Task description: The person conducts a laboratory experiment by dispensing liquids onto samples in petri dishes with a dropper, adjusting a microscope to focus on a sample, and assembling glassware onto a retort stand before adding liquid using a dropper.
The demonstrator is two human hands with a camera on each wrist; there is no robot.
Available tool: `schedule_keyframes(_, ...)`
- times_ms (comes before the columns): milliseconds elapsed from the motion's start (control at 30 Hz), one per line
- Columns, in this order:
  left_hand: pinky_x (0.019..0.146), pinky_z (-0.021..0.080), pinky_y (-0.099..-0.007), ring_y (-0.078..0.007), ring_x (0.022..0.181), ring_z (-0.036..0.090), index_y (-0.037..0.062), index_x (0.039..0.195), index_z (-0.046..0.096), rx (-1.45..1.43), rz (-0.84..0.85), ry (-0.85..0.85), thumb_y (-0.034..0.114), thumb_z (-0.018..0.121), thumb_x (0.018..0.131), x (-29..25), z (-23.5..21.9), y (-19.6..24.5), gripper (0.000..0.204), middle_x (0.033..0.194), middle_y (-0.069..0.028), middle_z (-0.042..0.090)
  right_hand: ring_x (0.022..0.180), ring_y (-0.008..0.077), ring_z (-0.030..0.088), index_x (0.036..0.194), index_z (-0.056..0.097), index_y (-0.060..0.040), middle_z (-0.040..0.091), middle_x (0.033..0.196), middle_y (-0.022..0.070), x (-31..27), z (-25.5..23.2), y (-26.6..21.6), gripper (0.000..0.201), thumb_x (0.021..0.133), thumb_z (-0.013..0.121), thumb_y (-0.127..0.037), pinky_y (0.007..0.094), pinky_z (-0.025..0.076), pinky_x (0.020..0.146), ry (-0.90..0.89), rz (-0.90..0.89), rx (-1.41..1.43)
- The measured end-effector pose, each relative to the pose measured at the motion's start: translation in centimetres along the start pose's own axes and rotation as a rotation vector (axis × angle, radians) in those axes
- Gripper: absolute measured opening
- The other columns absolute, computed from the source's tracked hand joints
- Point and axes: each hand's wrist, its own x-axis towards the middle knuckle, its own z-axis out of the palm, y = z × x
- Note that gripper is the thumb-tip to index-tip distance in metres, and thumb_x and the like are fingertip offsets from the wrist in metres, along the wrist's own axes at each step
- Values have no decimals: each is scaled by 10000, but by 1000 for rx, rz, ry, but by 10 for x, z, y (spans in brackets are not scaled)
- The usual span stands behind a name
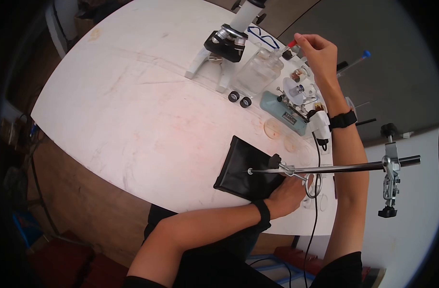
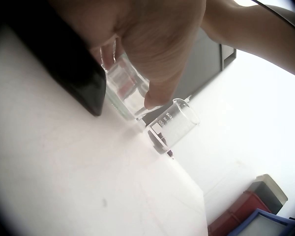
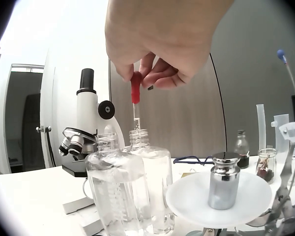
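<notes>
My right hand (image 1: 320, 54) pinches the red rubber bulb of a glass dropper (image 3: 136, 91). In the right wrist view, the dropper points down, its glass tube right at the open neck of the rear clear bottle (image 3: 160, 172). A second clear bottle (image 3: 113, 191), also holding clear liquid, stands in front of it. Low beside the black stand base (image 1: 248, 168), my left hand (image 1: 287, 197) grips a clear glass vessel (image 2: 122, 86), its fingers partly hiding it. Next to that vessel stands a glass beaker (image 2: 174, 125) with a 100 marking.
A microscope (image 1: 229, 43) stands beyond the bottles. Nearer is a teal balance (image 1: 282, 113), its white dish (image 3: 187, 196) bearing a metal weight (image 3: 224, 182). The stand's metal rod (image 1: 344, 168) juts over my left hand. Two black eyepieces (image 1: 240, 99) and glass dishes (image 1: 272, 128) lie nearby.
</notes>
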Motion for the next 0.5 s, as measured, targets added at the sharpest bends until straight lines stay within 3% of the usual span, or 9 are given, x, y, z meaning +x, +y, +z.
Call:
schedule_keyframes(67, 1078, 355, -518, -453, 1269, 425, -132, 1372, 375, -36, -43, -93, -39, 583, 715, 2, -8, 3, 695, 1334, -303, 435, 647, 81, 575, 908, 759, 3, 694, 751, 28, 4, -14, 0, 280, 850, 782, -269, 215, 427, 583, 37, -13, 148)
schedule_keyframes(200, 1053, 384, -525, -477, 1232, 454, -113, 1355, 395, -41, 3, 11, -16, 610, 729, -1, -6, 2, 669, 1320, -310, 435, 651, 71, 547, 910, 755, 1, 660, 734, 5, 2, -48, -16, 251, 838, 799, -235, 194, 399, 595, 146, 17, 275)
schedule_keyframes(367, 1007, 415, -511, -485, 1193, 463, -69, 1366, 372, -44, 10, 5, 11, 667, 728, -2, -8, 1, 708, 1301, -290, 426, 707, 81, 583, 918, 747, 12, 664, 764, 15, -18, -103, -10, 224, 850, 795, -196, 223, 470, 670, 219, 24, 404)
schedule_keyframes(500, 1047, 359, -529, -470, 1178, 454, -117, 1326, 406, -120, -14, -22, -55, 588, 724, 1, -17, 9, 632, 1210, -327, 489, 717, 90, 588, 943, 736, 29, 683, 799, 40, -60, -157, 0, 208, 868, 777, -160, 228, 468, 675, 251, 45, 343)
